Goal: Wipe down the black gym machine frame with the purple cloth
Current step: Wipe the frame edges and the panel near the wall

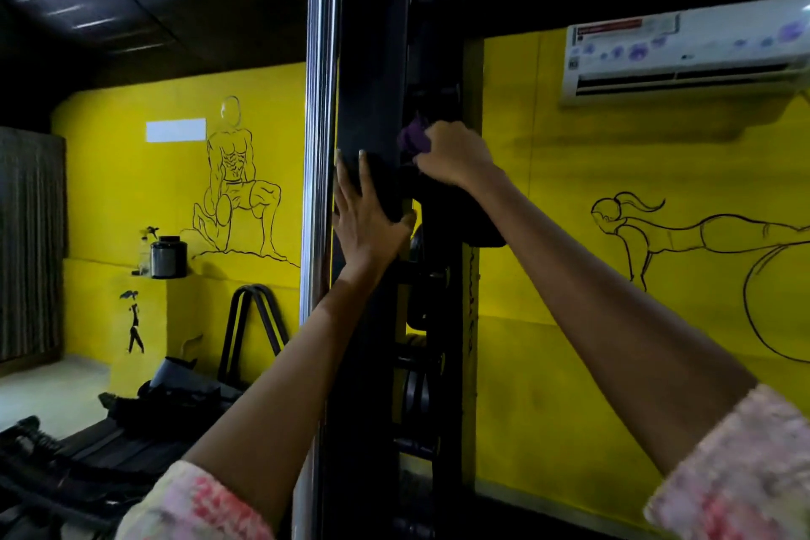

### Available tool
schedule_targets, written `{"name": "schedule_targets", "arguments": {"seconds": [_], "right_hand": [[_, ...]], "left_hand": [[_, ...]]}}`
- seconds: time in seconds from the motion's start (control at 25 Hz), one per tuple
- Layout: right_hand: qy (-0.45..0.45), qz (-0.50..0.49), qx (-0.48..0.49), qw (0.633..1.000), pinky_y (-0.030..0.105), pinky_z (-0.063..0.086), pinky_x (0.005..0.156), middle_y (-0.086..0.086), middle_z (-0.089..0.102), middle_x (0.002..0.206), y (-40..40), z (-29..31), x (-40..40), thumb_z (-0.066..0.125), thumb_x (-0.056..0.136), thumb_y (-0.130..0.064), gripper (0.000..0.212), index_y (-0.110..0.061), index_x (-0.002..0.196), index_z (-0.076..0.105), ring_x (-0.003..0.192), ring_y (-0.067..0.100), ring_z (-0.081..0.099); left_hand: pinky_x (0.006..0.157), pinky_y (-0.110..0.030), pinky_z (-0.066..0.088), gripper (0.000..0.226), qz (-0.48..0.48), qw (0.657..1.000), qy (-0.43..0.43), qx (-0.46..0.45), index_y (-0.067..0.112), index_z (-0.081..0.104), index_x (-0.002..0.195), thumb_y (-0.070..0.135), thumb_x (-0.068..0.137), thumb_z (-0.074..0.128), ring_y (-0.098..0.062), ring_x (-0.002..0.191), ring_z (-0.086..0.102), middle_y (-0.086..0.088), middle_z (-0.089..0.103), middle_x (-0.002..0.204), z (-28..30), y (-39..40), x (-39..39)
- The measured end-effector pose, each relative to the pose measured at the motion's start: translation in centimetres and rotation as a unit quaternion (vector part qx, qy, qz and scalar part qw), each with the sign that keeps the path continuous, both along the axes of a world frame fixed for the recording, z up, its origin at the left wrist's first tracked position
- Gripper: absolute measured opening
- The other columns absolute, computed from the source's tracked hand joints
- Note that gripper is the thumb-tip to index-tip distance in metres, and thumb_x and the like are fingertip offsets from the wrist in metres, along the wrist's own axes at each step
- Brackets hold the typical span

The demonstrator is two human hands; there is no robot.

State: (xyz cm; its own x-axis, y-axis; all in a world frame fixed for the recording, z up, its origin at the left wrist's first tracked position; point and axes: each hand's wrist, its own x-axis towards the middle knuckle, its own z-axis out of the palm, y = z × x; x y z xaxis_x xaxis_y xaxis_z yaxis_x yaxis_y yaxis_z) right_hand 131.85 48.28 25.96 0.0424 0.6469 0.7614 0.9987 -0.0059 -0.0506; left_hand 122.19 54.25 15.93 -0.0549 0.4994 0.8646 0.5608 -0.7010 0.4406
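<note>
We are reaching both arms up to the black gym machine frame [372, 110], whose upright runs vertically past our fingers, above and below them alike. Our right hand [453, 153] is gripping the purple cloth [412, 138]; its fingers are curled round the bunched fabric and pressing it against the frame's inner right edge, just beside a black pad [460, 215] that sits directly under that hand. Only a small fold of cloth is showing, to the left of the knuckles. Our left hand [366, 224] is bracing flat on the upright, fingers straight and slightly spread, tips pointing up, thumb hooking the right edge. A chrome guide rod [322, 101] is standing just left of those fingertips. The right hand is the nearer one to the unwiped run of frame, and we are judging that the stroke must follow the upright's long axis, up or down from the cloth. The recess behind the cloth is too dark to assess.
</note>
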Motion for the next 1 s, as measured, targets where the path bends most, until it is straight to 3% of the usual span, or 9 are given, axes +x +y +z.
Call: {"name": "schedule_targets", "arguments": {"seconds": [0.12, 0.2, 0.32, 0.4, 0.44, 0.56, 0.76, 0.88, 1.0], "right_hand": [[-0.096, 0.021, -0.096, 0.991, 0.035, 0.049, 0.084, 0.007, 0.065, 0.109, -1.0, 0.2, 1.7, 0.061, 0.081, -0.021, 0.025, -0.017, 0.105, 0.067, 0.098, 0.027, 0.060], [-0.092, 0.032, -0.130, 0.987, 0.035, 0.049, 0.082, 0.005, 0.066, 0.102, -2.4, 1.2, 1.8, 0.062, 0.080, -0.019, 0.026, -0.021, 0.106, 0.068, 0.094, 0.023, 0.061], [-0.060, 0.058, 0.056, 0.995, 0.025, 0.039, 0.073, 0.001, 0.064, 0.102, -4.2, 4.1, 0.9, 0.059, 0.087, -0.020, 0.031, -0.018, 0.118, 0.063, 0.094, 0.018, 0.059], [-0.069, 0.026, 0.209, 0.975, 0.026, 0.039, 0.075, 0.002, 0.061, 0.114, -4.2, 6.0, 0.1, 0.057, 0.091, -0.022, 0.030, -0.015, 0.120, 0.060, 0.101, 0.020, 0.058], [-0.076, -0.006, 0.240, 0.968, 0.029, 0.042, 0.079, 0.003, 0.060, 0.118, -3.6, 6.7, -0.5, 0.056, 0.092, -0.023, 0.029, -0.012, 0.118, 0.059, 0.106, 0.022, 0.057], [-0.114, -0.083, 0.188, 0.972, 0.038, 0.042, 0.089, 0.005, 0.053, 0.127, -0.2, 7.1, -2.6, 0.053, 0.093, -0.029, 0.035, -0.010, 0.121, 0.058, 0.115, 0.030, 0.050], [-0.224, -0.074, 0.078, 0.969, 0.037, 0.041, 0.088, 0.001, 0.051, 0.131, -0.9, 5.4, -0.3, 0.054, 0.088, -0.025, 0.034, -0.015, 0.121, 0.060, 0.113, 0.029, 0.048], [-0.160, -0.002, -0.007, 0.987, 0.034, 0.045, 0.087, -0.002, 0.060, 0.122, -3.3, 8.3, 0.3, 0.056, 0.083, -0.020, 0.033, -0.026, 0.115, 0.065, 0.107, 0.022, 0.056], [-0.146, -0.026, 0.118, 0.982, 0.035, 0.042, 0.092, 0.000, 0.053, 0.133, -4.0, 12.7, 0.1, 0.054, 0.089, -0.021, 0.039, -0.024, 0.128, 0.057, 0.116, 0.025, 0.052]], "left_hand": [[0.109, -0.064, 0.008, 0.106, 0.016, 1.000, -0.015, -0.002, 0.020, 0.002, 0.153, 0.044, 0.075, 0.069, -0.025, 0.147, -0.011, -0.007, -0.008, 0.160, -0.3, 1.3, 1.5], [0.108, -0.066, 0.011, 0.102, 0.018, 0.999, -0.049, 0.015, 0.021, 0.007, 0.153, 0.042, 0.073, 0.067, -0.024, 0.147, -0.007, -0.006, -0.002, 0.161, -0.5, 1.8, 2.1], [0.108, -0.065, 0.013, 0.103, 0.028, 0.998, -0.046, 0.026, 0.020, 0.010, 0.153, 0.040, 0.074, 0.073, -0.024, 0.147, -0.004, -0.006, 0.001, 0.161, -0.7, 2.6, 2.1], [0.107, -0.066, 0.015, 0.103, 0.028, 0.998, -0.050, 0.038, 0.017, 0.013, 0.153, 0.037, 0.074, 0.075, -0.027, 0.147, -0.001, -0.009, 0.005, 0.160, -0.9, 2.6, 2.0], [0.107, -0.066, 0.016, 0.103, 0.033, 0.998, -0.045, 0.042, 0.016, 0.013, 0.153, 0.037, 0.074, 0.075, -0.027, 0.147, 0.000, -0.010, 0.006, 0.160, -1.0, 2.6, 2.0], [0.107, -0.064, 0.017, 0.103, 0.050, 0.998, -0.018, 0.023, 0.017, 0.009, 0.153, 0.041, 0.076, 0.073, -0.027, 0.147, -0.003, -0.010, 0.002, 0.160, -0.7, 2.6, 1.8], [0.109, -0.063, 0.015, 0.102, 0.028, 0.999, -0.017, -0.007, 0.018, 0.006, 0.153, 0.040, 0.079, 0.072, -0.024, 0.147, -0.007, -0.006, -0.002, 0.160, -0.3, 2.0, 1.6], [0.110, -0.062, 0.011, 0.104, -0.018, 0.995, -0.078, -0.057, 0.022, 0.008, 0.152, 0.025, 0.074, 0.076, -0.023, 0.146, -0.003, -0.005, -0.004, 0.159, 1.4, 0.8, 1.3], [0.110, -0.063, 0.005, 0.107, -0.023, 0.998, -0.035, -0.035, 0.022, 0.002, 0.153, 0.016, 0.071, 0.072, -0.025, 0.146, -0.011, -0.006, -0.013, 0.159, 4.5, 0.2, 1.0]]}}
